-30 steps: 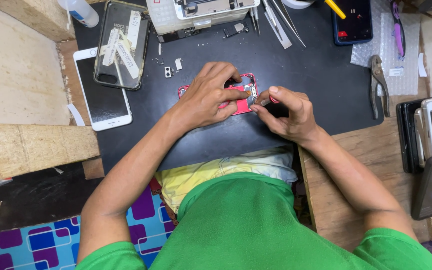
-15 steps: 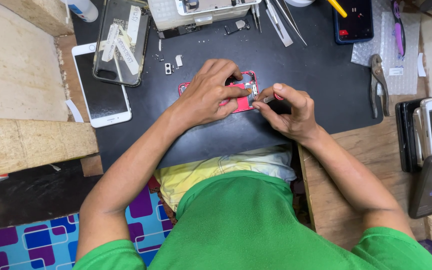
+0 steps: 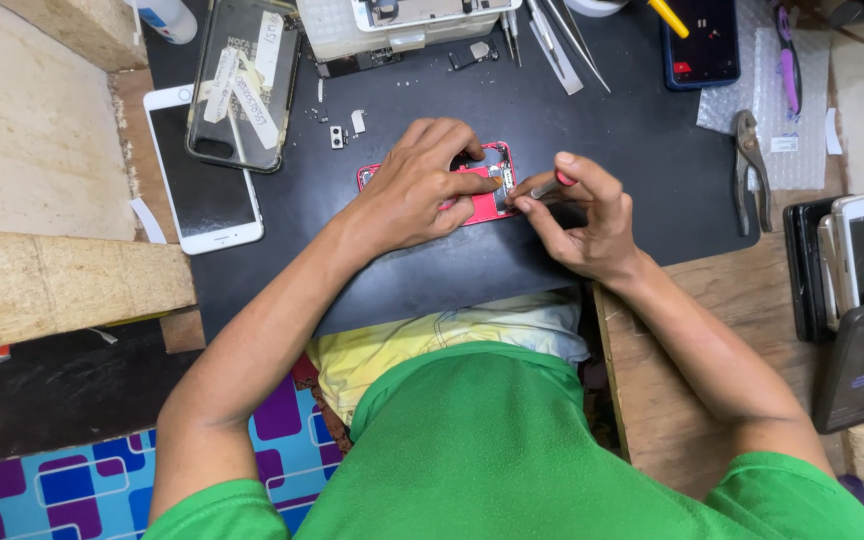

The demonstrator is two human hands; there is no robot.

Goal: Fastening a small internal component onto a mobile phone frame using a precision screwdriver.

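phone (image 3: 482, 195) under left hand (image 3: 414, 190)

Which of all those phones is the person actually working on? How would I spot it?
Look at the black mat covering the bench, then at its middle, where both hands meet. Under the left hand lies the red opened phone, and the right hand points a thin tool into it. It is the only red one.

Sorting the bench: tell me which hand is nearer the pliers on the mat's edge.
Right. The right hand works at the red phone, with bare mat between it and the pliers; the left hand lies beyond, on the phone's far side.
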